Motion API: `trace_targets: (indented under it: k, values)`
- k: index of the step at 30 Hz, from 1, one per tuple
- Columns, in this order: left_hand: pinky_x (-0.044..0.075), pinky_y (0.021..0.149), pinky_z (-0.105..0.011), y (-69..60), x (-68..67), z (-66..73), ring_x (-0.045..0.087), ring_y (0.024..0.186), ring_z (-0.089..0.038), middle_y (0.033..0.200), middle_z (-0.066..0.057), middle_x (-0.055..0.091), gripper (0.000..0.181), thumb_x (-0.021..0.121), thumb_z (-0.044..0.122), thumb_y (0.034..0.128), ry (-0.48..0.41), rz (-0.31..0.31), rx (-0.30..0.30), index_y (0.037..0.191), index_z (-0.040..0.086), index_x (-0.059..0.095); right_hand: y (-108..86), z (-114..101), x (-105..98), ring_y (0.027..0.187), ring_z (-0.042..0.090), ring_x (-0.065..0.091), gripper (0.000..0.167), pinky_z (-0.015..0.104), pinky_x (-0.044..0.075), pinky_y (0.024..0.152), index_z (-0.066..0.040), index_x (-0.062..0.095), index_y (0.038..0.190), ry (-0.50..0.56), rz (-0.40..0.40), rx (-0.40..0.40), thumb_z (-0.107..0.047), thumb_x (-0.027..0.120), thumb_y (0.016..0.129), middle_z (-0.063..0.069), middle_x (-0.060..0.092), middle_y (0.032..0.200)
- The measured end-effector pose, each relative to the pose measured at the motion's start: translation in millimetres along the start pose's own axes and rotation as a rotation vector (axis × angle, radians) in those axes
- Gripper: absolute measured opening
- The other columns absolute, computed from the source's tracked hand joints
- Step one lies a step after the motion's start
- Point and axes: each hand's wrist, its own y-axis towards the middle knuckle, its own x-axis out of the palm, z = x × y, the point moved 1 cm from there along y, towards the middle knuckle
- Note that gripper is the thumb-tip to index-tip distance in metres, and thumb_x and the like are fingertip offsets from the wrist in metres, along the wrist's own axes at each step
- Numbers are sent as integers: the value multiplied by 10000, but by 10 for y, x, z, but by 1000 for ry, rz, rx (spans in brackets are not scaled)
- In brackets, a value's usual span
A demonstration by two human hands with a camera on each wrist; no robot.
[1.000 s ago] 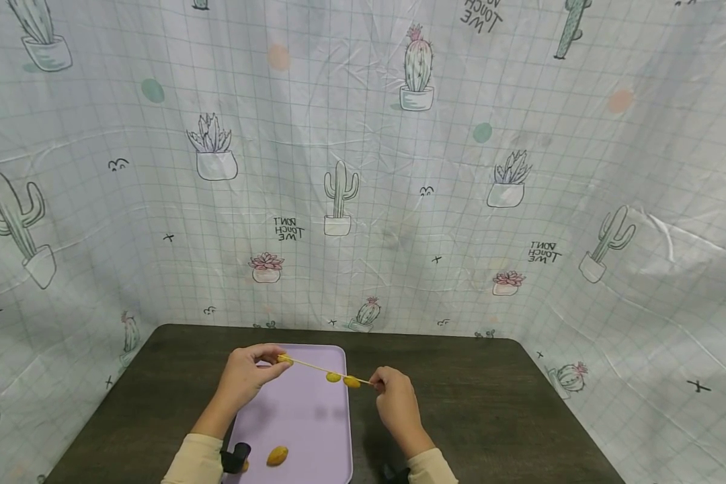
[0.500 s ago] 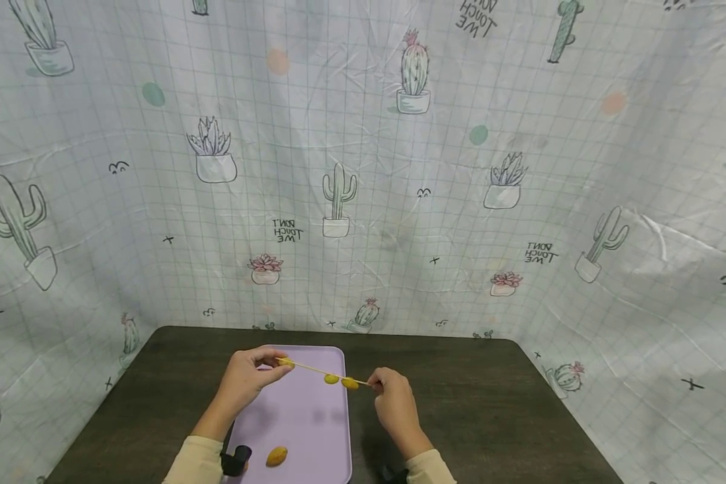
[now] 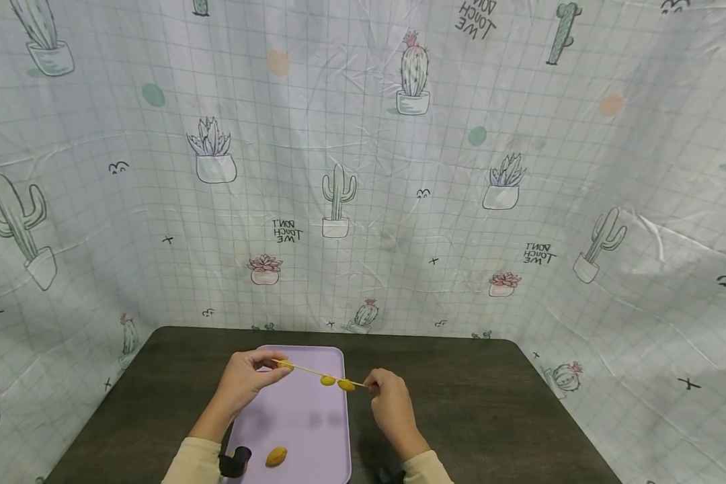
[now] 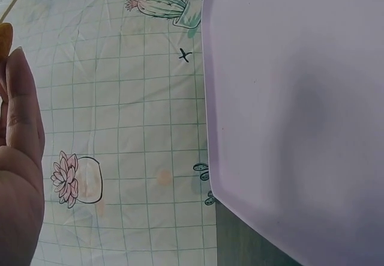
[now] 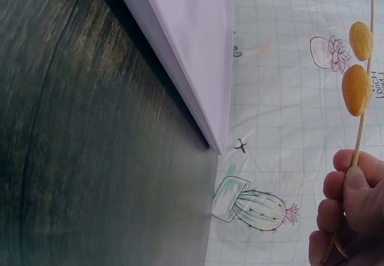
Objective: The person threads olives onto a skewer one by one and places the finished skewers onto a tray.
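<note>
A thin wooden skewer spans the space above the lilac tray, sloping slightly down to the right. My right hand pinches its right end; in the right wrist view the fingers curl round the stick. Two yellow-orange oval fruits sit threaded near that hand, close together. At the skewer's left end my left hand pinches a third fruit between thumb and fingertips. A short bit of stick shows beyond that fruit. The left wrist view shows only part of this fruit.
Under the left hand lies the lilac tray with a raised rim, on a dark wooden table. One loose fruit rests in its near part. Behind the table hangs a cactus-print curtain. A black wrist camera covers the tray's near left corner.
The right hand and the two threaded fruits have shifted slightly left, toward the left hand. The stick's tip now shows a little further out past the left hand's fruit.
</note>
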Motion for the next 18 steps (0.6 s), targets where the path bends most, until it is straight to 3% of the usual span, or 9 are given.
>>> trace_targets:
  k: [5,13,18]
  values:
    - [520,704,-311,-6,-2,-7,667,861,-223,876,-10,741,234,871,178,812,-4,-14,-19,1004,70,792,0,-20,-1,706,128,605,366,302,506,600,-144,674,760,17,-8,1,222,666,767,-36,644,759]
    - [522,693,-308,-6,9,-41,673,886,-316,884,-25,748,219,869,172,813,-18,-31,-19,998,82,792,-1,-59,9,714,132,627,352,324,543,635,-131,686,757,-1,-4,-10,221,674,775,-31,653,772]
    - [520,696,-317,1,20,-44,668,877,-274,898,-18,750,233,874,184,809,-14,-25,-26,1003,84,793,7,-76,14,714,134,626,331,318,536,625,-123,694,763,-4,0,-8,207,688,785,-29,656,772]
